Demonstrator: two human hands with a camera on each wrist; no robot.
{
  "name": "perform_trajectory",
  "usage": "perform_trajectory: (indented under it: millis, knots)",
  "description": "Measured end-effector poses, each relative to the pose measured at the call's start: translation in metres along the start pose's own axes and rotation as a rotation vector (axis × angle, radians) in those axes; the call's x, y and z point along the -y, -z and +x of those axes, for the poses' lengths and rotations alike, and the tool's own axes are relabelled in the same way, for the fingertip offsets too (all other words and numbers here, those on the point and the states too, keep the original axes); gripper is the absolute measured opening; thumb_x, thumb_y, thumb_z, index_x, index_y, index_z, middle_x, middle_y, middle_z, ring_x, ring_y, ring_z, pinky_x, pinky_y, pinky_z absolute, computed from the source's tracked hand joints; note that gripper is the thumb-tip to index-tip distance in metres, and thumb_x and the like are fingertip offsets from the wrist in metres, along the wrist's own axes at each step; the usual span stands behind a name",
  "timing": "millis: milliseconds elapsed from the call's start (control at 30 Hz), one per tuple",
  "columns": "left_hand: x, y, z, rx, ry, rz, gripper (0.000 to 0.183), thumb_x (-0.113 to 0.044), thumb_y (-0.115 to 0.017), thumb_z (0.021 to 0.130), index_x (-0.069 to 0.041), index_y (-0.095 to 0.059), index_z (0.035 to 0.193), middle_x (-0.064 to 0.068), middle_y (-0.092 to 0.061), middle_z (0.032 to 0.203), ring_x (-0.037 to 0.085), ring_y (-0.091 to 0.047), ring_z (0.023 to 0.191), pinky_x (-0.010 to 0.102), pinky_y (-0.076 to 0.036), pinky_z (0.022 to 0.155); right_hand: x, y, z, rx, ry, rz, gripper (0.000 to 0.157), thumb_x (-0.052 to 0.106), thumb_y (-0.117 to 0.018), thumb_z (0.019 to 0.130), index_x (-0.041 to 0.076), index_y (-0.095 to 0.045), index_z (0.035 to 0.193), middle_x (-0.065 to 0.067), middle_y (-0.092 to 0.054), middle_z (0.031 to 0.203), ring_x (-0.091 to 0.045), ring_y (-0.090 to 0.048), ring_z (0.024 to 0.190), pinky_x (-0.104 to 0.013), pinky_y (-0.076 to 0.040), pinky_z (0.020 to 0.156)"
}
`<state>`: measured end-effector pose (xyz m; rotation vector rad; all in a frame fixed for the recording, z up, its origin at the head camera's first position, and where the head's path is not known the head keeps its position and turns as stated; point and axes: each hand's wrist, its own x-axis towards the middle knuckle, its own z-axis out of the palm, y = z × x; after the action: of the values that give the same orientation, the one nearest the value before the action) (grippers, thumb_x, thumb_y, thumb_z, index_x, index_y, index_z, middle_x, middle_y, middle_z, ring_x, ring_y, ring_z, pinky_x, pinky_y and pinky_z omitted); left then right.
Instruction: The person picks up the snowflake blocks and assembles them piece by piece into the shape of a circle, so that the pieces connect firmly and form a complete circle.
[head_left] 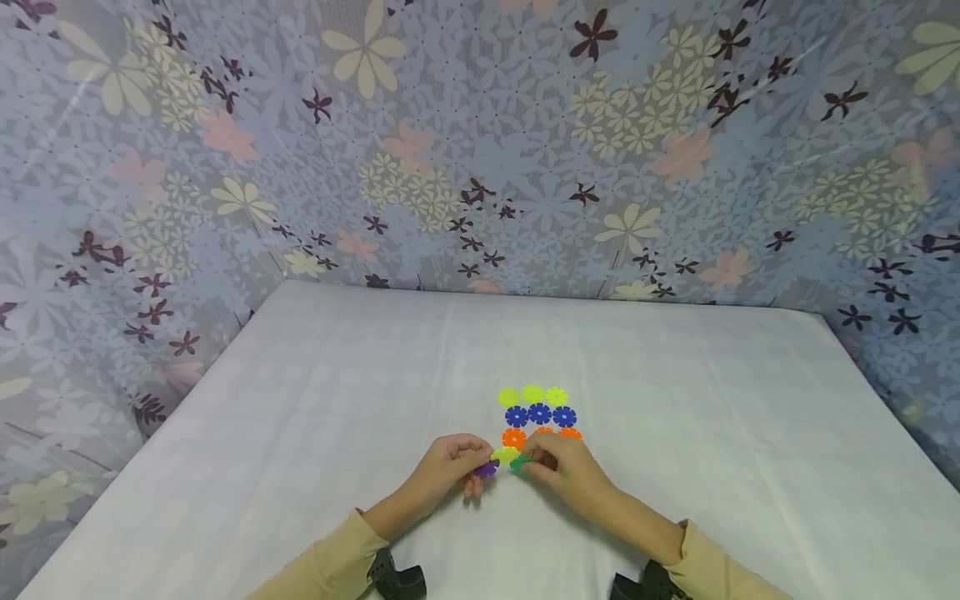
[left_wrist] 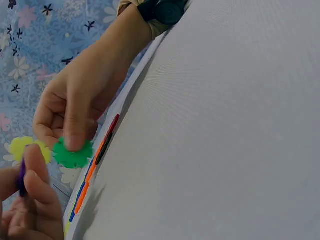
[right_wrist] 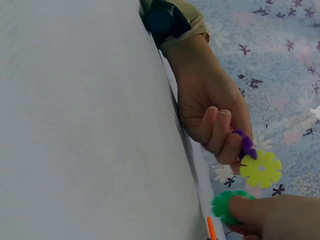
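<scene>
Held above the white table, a purple notched disc (head_left: 487, 469) is pinched by the left hand (head_left: 447, 468). A yellow flower-shaped disc (right_wrist: 261, 169) joins onto its edge, at an angle to it. In the right hand (head_left: 573, 475), a green notched disc (left_wrist: 73, 154) is pinched between thumb and fingers. Green and yellow sit side by side, nearly edge to edge, in the left wrist view. Just beyond the hands lie flat discs: an orange row (head_left: 513, 438), partly covered by the right hand, then a dark blue row (head_left: 539, 413) and a yellow-green row (head_left: 532, 393).
The white-covered table (head_left: 315, 375) meets a floral cloth (head_left: 480, 125) at its back and sides. Seen edge-on in the left wrist view, a red piece (left_wrist: 114, 123) and a dark piece (left_wrist: 104, 150) lie near the orange ones. Black straps (head_left: 397, 577) circle the wrists.
</scene>
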<state>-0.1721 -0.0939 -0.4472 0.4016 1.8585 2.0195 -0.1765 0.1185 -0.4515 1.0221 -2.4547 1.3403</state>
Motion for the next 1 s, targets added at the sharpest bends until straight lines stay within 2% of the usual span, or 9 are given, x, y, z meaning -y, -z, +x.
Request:
perform_trajectory:
  millis: [133, 233, 333, 500, 667, 867, 933, 1000]
  knots:
    - [0.001, 0.001, 0.0, -0.023, -0.067, 0.003, 0.025, -0.006, -0.053, 0.09, 0.018, -0.053, 0.096, 0.021, -0.06, 0.071, 0.008, -0.052, 0.046, 0.019, -0.043, 0.044, 0.002, 0.001, 0.001, -0.068, -0.089, 0.205, 0.009, 0.001, -0.063, 0.082, 0.004, -0.056, 0.087, -0.002, -0.055, 0.066, -0.004, -0.042, 0.05, -0.021, -0.039, 0.043]
    - [0.002, 0.001, 0.001, -0.034, -0.083, 0.016, 0.025, -0.006, -0.053, 0.09, 0.018, -0.053, 0.096, 0.023, -0.06, 0.073, 0.007, -0.052, 0.046, 0.02, -0.044, 0.045, 0.006, 0.003, 0.002, -0.058, -0.141, 0.357, 0.005, -0.004, -0.056, 0.086, -0.002, -0.054, 0.09, -0.014, -0.054, 0.064, -0.007, -0.04, 0.046, -0.021, -0.036, 0.04]
    - [0.002, 0.001, 0.001, -0.041, -0.083, 0.03, 0.024, -0.007, -0.054, 0.089, 0.017, -0.054, 0.096, 0.022, -0.061, 0.074, 0.007, -0.052, 0.046, 0.02, -0.044, 0.045, 0.014, 0.007, 0.004, -0.031, -0.166, 0.438, 0.004, -0.008, -0.051, 0.086, -0.008, -0.051, 0.09, -0.022, -0.052, 0.063, -0.008, -0.039, 0.044, -0.02, -0.035, 0.038]
    - [0.002, 0.001, 0.001, -0.056, -0.082, 0.055, 0.024, -0.007, -0.055, 0.089, 0.016, -0.055, 0.096, 0.015, -0.062, 0.074, 0.007, -0.05, 0.045, 0.02, -0.043, 0.044, 0.027, 0.013, 0.006, -0.015, -0.194, 0.479, 0.004, -0.008, -0.05, 0.087, -0.011, -0.05, 0.09, -0.026, -0.05, 0.063, -0.011, -0.038, 0.043, -0.02, -0.035, 0.038]
    - [0.0, 0.001, -0.001, -0.056, -0.073, 0.074, 0.023, -0.008, -0.055, 0.089, 0.014, -0.056, 0.095, 0.005, -0.061, 0.07, 0.006, -0.046, 0.044, 0.018, -0.041, 0.044, 0.028, 0.015, 0.006, -0.028, -0.247, 0.527, 0.008, -0.005, -0.051, 0.088, -0.011, -0.052, 0.093, -0.028, -0.045, 0.06, -0.01, -0.035, 0.041, -0.019, -0.033, 0.037]
    - [-0.003, 0.0, -0.001, -0.049, -0.062, 0.091, 0.019, -0.004, -0.054, 0.089, 0.014, -0.056, 0.095, 0.009, -0.061, 0.071, 0.006, -0.045, 0.044, 0.018, -0.04, 0.044, 0.008, 0.007, 0.003, -0.021, -0.344, 0.586, 0.019, 0.007, -0.054, 0.09, -0.01, -0.052, 0.098, -0.014, -0.049, 0.06, -0.007, -0.037, 0.043, -0.018, -0.034, 0.041]
    - [0.003, 0.002, 0.001, -0.046, -0.075, 0.092, 0.02, -0.006, -0.055, 0.089, 0.013, -0.056, 0.095, 0.008, -0.062, 0.071, 0.006, -0.046, 0.044, 0.018, -0.04, 0.044, 0.005, 0.006, 0.002, -0.025, -0.35, 0.59, 0.02, 0.008, -0.054, 0.09, -0.01, -0.052, 0.097, -0.012, -0.05, 0.061, -0.007, -0.038, 0.044, -0.019, -0.035, 0.041]
    - [0.002, 0.002, 0.001, -0.041, -0.086, 0.094, 0.02, -0.005, -0.054, 0.089, 0.014, -0.056, 0.095, 0.009, -0.061, 0.07, 0.006, -0.046, 0.044, 0.018, -0.04, 0.044, 0.005, 0.005, 0.002, -0.035, -0.348, 0.595, 0.019, 0.008, -0.054, 0.09, -0.01, -0.052, 0.095, -0.011, -0.05, 0.06, -0.007, -0.038, 0.044, -0.019, -0.035, 0.041]
